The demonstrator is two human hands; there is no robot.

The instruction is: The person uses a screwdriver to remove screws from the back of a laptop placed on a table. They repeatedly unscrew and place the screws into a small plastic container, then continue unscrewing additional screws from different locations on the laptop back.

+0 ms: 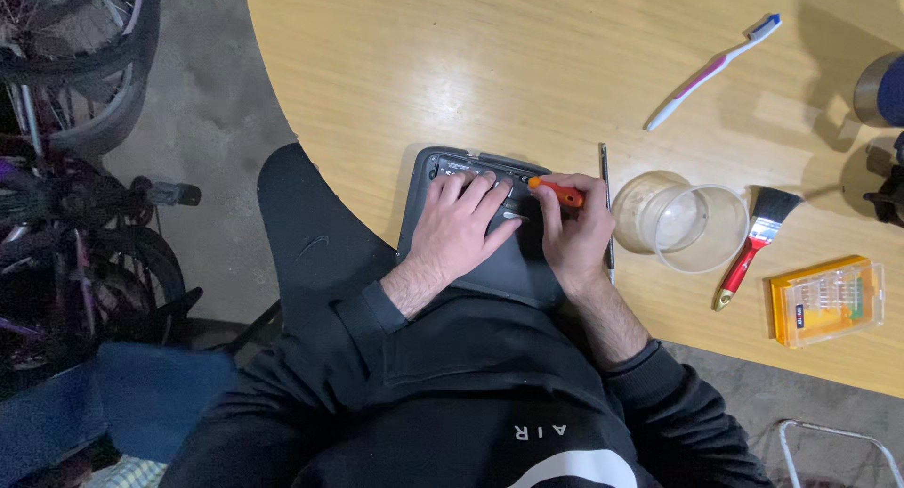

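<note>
Dark grey plastic keyboard device at the wooden table's near edge, under both hands.
Left hand lies flat, ungripped, on it; right hand grips an orange-handled screwdriver. Clear plastic cup lies at 3 o'clock.

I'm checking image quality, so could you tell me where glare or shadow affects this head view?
Head view: glare patch on the table above the keyboard; dark shadows at the top right by the brush; the bicycles at left are dim; hands and the screwdriver look sharp.
</note>
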